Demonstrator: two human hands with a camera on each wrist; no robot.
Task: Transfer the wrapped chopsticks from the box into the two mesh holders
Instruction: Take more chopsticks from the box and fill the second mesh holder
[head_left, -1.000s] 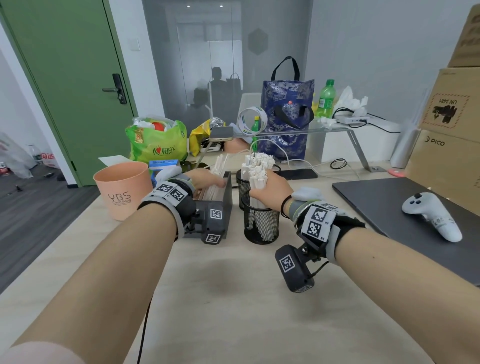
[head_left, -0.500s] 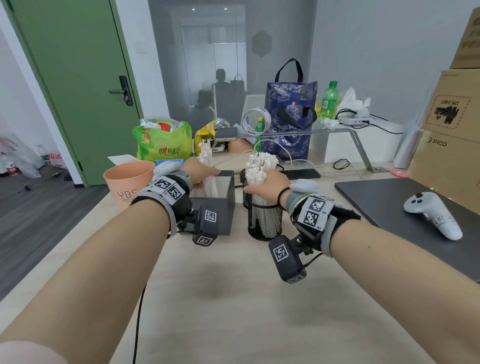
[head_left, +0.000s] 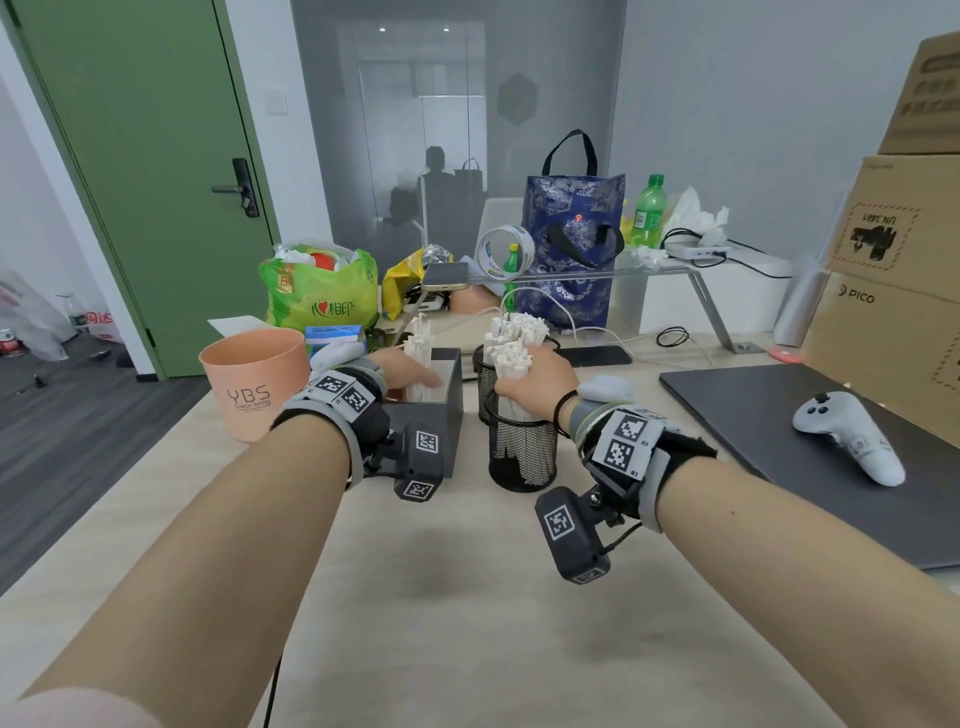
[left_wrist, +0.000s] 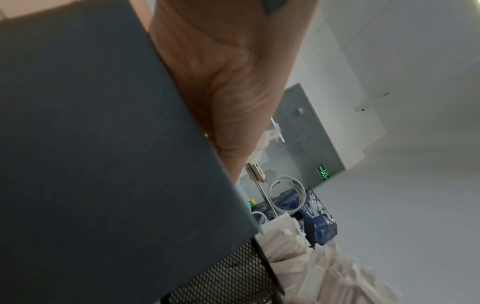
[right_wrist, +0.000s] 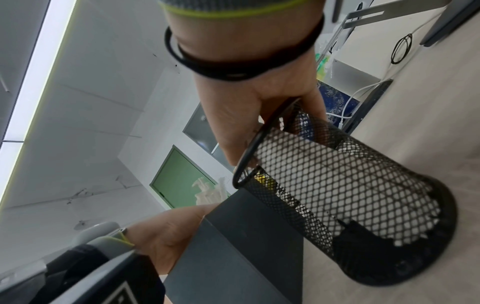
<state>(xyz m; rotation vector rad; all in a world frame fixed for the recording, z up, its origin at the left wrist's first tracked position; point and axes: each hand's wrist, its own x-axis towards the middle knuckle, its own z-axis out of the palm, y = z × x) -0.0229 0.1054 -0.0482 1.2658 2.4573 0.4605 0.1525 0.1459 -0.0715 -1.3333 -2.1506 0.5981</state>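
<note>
Head view, white paper-wrapped chopsticks (head_left: 511, 349) bundled upright, frayed tops

Both forearms bare. Each wrist wears a grey band w/ black strap, white tags printed w/ black square codes on top. Left wrist rig (head_left: 343, 400): black camera block hangs below, two code stickers on it, thin black cable trails down. Right wrist rig (head_left: 631, 441): same build, tags marked R1/R2, yellow-green trim on band edge, black hair tie (right_wrist: 233, 67) just ahead. Pale pink sleeve (head_left: 67, 709) at left elbow.
</note>
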